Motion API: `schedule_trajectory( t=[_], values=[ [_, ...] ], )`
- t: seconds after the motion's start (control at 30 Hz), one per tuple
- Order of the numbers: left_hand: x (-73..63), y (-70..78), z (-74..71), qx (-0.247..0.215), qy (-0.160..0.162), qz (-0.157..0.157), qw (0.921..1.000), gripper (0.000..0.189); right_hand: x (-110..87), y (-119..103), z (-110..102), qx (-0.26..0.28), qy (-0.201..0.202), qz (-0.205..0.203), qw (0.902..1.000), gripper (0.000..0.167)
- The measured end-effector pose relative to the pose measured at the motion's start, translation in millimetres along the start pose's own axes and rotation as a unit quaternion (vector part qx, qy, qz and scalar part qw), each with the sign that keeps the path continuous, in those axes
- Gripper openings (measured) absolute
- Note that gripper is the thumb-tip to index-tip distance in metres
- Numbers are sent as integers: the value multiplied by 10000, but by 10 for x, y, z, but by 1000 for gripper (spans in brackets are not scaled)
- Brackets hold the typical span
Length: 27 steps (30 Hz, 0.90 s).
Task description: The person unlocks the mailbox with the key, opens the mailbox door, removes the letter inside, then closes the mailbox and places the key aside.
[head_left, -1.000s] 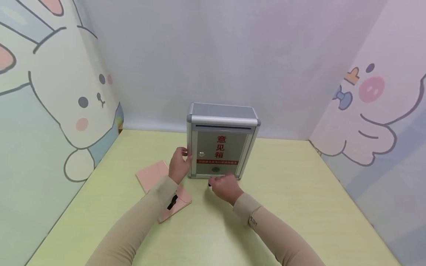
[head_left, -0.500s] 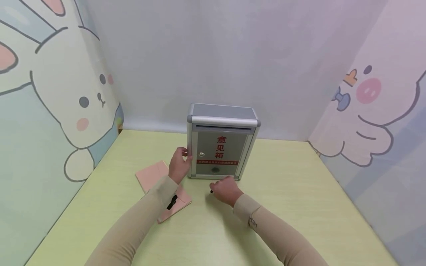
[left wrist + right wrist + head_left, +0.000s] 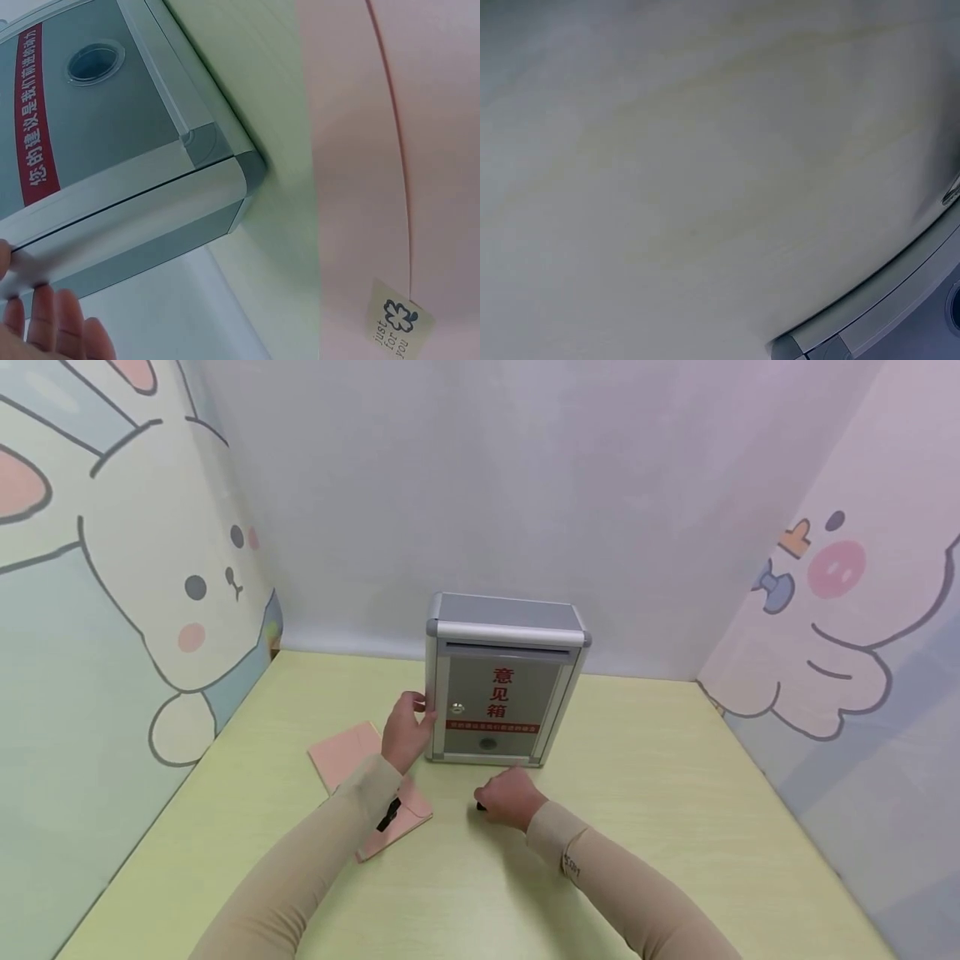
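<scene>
A grey, silver-framed suggestion box with a slot, a small lock and red lettering stands upright on the table. My left hand is at its left side, with the thumb by the front frame and the fingers along the side panel. In the left wrist view, the fingers look relaxed beside the box's lower side. My right hand is curled in front of the box's bottom edge, holding a small black object, mostly hidden by the fingers. A shiny metal bit shows at the right wrist view's edge.
Pink envelopes lie on the light wooden table, left of the box and partly under my left forearm. One bears a "just for you" sticker. Cartoon-printed curtains surround the table at the back and sides.
My right hand has drawn back from the box's bottom edge, towards me and lower, with the small black object in it. The left hand and the box stay in place.
</scene>
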<state>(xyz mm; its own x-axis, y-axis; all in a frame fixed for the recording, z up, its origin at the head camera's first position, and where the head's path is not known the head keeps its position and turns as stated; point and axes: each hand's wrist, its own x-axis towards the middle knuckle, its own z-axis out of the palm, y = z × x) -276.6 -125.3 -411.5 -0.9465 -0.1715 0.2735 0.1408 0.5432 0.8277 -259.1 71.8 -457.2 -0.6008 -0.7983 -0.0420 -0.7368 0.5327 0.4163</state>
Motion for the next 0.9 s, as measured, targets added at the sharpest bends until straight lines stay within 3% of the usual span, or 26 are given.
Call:
schedule_trajectory(
  t=[0.6,0.7,0.8,0.83,0.9],
  values=[
    [6,-42,28,-51,-77,112,9999,26,-60,46,-16,192,166,18,9997,31],
    [-35,-68,7,243,-9,453,9987,27,-84,75,-34,243,526,121,9982,34],
    [-109,-98,-17,1059,199,1211,9868,29,-127,129,-17,223,1319,319,9905,35],
    [-138,-112,-21,1432,308,1549,9770,31,-143,148,-4,207,1653,390,9853,35],
    [-195,-142,-24,2204,531,2266,9472,37,-181,188,31,216,2274,527,9721,27]
  ],
)
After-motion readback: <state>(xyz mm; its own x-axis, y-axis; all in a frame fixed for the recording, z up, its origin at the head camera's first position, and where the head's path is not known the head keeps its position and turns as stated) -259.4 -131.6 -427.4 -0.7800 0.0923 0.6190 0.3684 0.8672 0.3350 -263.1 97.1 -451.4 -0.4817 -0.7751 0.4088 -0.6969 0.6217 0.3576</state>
